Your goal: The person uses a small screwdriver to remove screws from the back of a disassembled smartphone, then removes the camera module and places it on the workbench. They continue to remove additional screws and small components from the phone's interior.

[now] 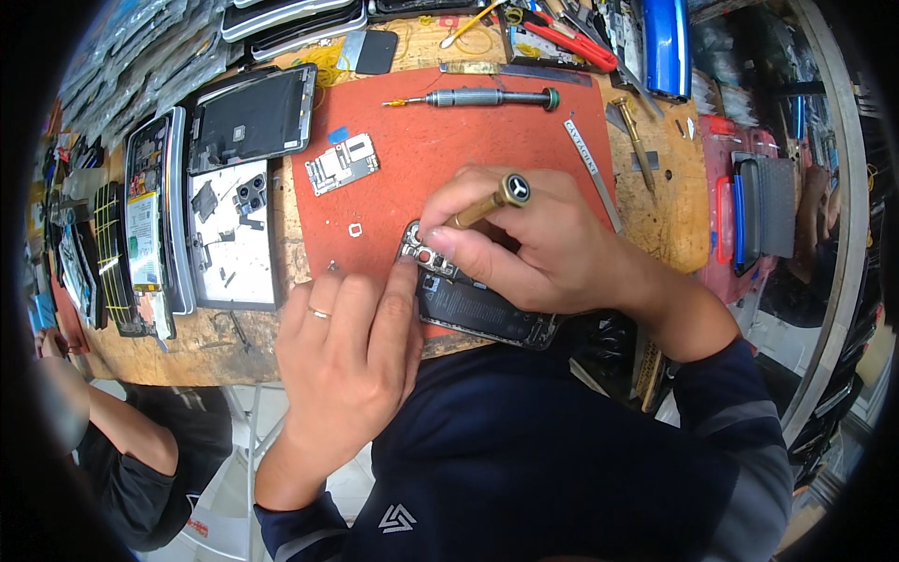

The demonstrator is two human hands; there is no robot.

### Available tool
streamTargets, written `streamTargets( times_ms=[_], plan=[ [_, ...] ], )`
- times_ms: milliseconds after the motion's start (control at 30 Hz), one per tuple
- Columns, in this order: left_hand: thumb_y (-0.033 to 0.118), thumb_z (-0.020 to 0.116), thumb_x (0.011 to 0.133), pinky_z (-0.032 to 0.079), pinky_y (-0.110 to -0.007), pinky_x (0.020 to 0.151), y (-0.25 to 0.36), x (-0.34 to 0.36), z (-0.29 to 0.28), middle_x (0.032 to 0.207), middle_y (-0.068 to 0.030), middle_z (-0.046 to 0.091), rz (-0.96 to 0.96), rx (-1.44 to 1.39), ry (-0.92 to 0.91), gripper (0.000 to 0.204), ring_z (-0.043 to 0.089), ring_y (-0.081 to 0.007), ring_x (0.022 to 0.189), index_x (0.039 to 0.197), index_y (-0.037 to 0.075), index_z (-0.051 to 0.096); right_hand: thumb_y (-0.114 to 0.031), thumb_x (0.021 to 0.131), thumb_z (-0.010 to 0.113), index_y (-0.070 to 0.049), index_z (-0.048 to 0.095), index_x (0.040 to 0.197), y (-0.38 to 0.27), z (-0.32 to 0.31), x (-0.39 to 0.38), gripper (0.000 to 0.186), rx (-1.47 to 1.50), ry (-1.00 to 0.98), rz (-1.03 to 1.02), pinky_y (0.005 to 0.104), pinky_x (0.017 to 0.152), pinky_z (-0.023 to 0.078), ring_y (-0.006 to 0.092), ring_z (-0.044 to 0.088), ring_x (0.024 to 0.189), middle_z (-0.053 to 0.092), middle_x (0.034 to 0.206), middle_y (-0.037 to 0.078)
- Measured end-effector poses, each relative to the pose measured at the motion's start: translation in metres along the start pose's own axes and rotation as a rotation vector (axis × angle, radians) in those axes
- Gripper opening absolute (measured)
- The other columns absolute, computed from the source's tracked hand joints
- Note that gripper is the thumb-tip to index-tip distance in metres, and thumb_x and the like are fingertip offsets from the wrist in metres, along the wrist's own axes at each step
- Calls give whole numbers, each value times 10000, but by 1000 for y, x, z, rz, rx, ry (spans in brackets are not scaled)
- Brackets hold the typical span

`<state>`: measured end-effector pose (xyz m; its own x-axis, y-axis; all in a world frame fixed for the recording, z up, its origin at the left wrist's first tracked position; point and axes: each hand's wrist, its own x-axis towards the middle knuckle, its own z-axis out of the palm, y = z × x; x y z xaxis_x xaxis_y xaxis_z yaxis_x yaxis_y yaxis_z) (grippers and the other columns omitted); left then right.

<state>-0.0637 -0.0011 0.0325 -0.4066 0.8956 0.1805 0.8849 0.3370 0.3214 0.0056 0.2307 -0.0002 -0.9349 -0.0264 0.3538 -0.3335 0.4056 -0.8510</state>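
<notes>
My right hand (pixel 534 248) grips a brass screwdriver (pixel 489 204) over the top end of an opened smartphone (pixel 482 309); its tip is hidden by my fingers. The phone lies angled on a red mat (pixel 375 131), with its dark battery and small camera-area parts exposed. My left hand (pixel 346 356), ringed on one finger, has its fingers curved against the phone's left side, the index fingertip touching the top end. Left of the phone are a small square frame (pixel 355 230) and, higher, a bare circuit board (pixel 340 162).
A silver screwdriver (pixel 478 97) and metal strip (pixel 595 178) lie on the mat. At left are dismantled devices (pixel 248 117) and a parts tray (pixel 231 262); tools (pixel 581 47) crowd the back; pink cases (pixel 726 206) stand at right. A co-worker's arm (pixel 131 426) shows at lower left.
</notes>
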Motion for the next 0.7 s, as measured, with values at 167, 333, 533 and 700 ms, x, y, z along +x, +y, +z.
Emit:
streamTargets(
  times_ms=[167,333,533,700],
  plan=[
    [23,792,834,465,-438,755,5,-2,-3,930,-115,598,-42,-8,-16,430,607,-308,847,1261,-13,750,18,1002,746,11,719,1127,2,0,-2,128,53,11,-12,334,681,556,222,734,797,750,940,116],
    [62,797,814,425,-399,659,2,-1,1,871,-81,535,18,18,36,408,553,-250,756,1209,-39,783,26,972,764,-8,707,1114,1,-1,0,157,-7,-19,-66,345,657,563,247,736,764,749,917,108],
    [57,780,811,426,-403,656,6,1,3,871,-86,534,12,69,38,403,552,-254,754,1202,-40,777,12,962,776,-14,705,1112,2,3,0,168,-26,14,-101,346,646,566,249,740,761,747,906,107],
    [40,777,837,455,-440,722,10,3,-1,917,-126,567,-52,53,-27,422,591,-317,828,1251,-32,740,14,972,766,-11,703,1110,0,1,0,154,35,25,-75,339,644,560,243,732,753,743,903,104]
  ],
)
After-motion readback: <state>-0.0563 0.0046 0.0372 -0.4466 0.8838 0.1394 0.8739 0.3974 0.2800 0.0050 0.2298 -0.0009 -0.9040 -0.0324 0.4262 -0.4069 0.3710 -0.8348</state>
